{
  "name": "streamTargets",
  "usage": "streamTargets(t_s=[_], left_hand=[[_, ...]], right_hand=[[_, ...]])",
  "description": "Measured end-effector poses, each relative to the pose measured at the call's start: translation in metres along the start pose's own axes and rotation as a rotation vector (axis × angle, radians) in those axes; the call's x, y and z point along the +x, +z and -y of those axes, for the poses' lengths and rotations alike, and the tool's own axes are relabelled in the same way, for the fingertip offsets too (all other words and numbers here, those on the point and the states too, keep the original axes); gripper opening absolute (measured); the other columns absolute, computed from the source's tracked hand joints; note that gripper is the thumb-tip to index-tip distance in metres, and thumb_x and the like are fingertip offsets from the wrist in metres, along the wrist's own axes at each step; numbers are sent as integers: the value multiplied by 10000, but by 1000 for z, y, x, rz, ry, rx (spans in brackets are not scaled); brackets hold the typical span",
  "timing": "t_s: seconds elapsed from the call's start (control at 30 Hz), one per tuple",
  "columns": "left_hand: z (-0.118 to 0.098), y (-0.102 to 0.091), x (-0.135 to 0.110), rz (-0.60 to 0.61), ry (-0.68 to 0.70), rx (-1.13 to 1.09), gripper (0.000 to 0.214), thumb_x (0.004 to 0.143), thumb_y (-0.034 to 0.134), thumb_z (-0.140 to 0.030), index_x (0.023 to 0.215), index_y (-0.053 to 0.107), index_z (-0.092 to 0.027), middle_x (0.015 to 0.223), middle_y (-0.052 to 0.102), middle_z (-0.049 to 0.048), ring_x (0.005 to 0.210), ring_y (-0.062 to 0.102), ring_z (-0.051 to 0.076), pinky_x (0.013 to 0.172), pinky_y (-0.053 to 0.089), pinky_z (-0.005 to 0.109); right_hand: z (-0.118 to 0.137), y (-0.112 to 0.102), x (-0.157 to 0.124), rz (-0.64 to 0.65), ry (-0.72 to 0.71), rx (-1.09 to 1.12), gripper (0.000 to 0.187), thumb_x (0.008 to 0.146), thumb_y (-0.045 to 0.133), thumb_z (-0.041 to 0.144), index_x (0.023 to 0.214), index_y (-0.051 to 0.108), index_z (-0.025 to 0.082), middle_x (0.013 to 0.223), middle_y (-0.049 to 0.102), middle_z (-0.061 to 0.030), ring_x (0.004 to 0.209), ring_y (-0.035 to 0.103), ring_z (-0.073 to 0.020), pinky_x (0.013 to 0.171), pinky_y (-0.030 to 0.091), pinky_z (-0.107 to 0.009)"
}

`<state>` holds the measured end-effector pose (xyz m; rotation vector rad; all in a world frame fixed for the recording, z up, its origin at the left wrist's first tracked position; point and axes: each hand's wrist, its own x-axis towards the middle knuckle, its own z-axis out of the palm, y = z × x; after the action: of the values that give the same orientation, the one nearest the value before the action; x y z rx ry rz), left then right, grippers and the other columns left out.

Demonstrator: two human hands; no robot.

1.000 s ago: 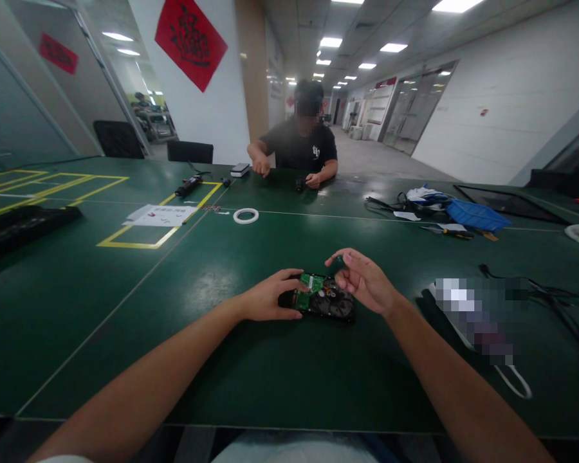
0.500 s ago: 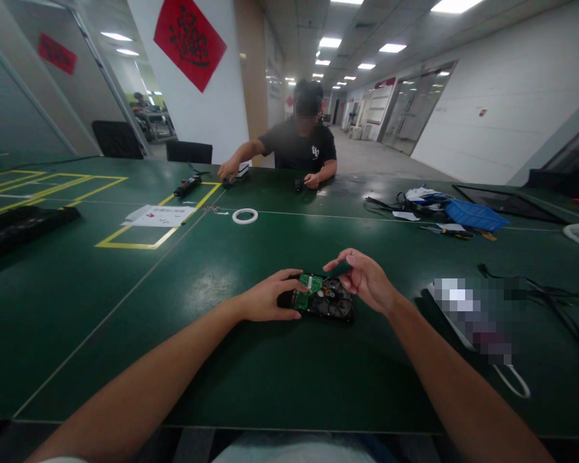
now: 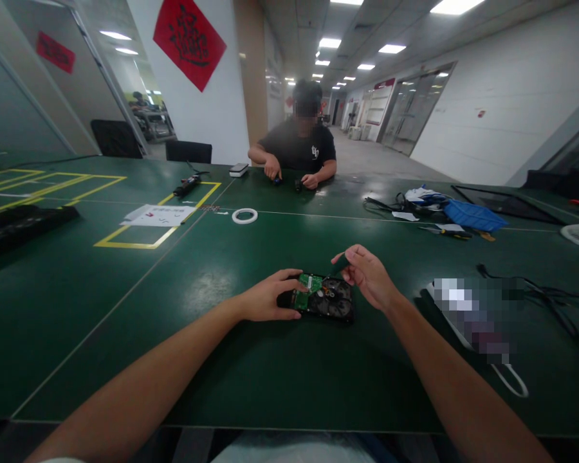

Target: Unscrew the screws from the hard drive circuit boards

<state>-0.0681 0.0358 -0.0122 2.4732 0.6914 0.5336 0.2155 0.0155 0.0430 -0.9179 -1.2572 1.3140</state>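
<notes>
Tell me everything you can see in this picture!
table: one, dark green, fills the view
drive: one, black with a green board, on the table between the hands
tape ring: one, white, mid-table
paper: one, white, in a yellow-taped box, left
tray: one, blue, far right
cables: several, black, right
sign: one, red, back wall
chairs: two, black, behind the table, left
person: one, black shirt, far side of the table
left hand: one, bare, gripping the drive's left end
right hand: one, bare, raised by the drive's right end, fingers curled
</notes>
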Motion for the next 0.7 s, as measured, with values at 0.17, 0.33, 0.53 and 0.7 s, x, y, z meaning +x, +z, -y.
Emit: streamTargets(t_s=[0.17,0.33,0.53,0.7], left_hand=[[1,2,0,-9,4,2,619,807,811,-480,1363,593,-319,1591,358,98,1440,411,323,1171,387,495],[1,1,1,-7,11,-3,620,807,814,-469,1366,591,-322,1588,361,94,1434,418,326,1170,389,493],[2,2,0,-7,3,3,617,809,809,-481,1366,593,-324,1594,356,95,1434,419,331,1165,395,501],[3,3,0,-14,6,-6,616,808,813,-468,1365,594,-326,1593,355,96,1435,418,331,1160,402,502]], right_hand=[[-2,-2,0,5,-119,-241,273,934,616,435,984,761,208,935,668,-48,607,482,-93,481,332,-230],[3,1,-7,168,-18,-183,302,944,592,429,989,766,186,1050,728,-97,544,449,-79,444,304,-230],[7,2,-8,169,102,6,319,933,607,458,1098,728,213,1039,698,-72,517,502,-70,384,282,-201],[3,8,-6,140,144,194,301,944,594,474,1026,708,208,1037,665,-50,538,539,-63,396,326,-189]])
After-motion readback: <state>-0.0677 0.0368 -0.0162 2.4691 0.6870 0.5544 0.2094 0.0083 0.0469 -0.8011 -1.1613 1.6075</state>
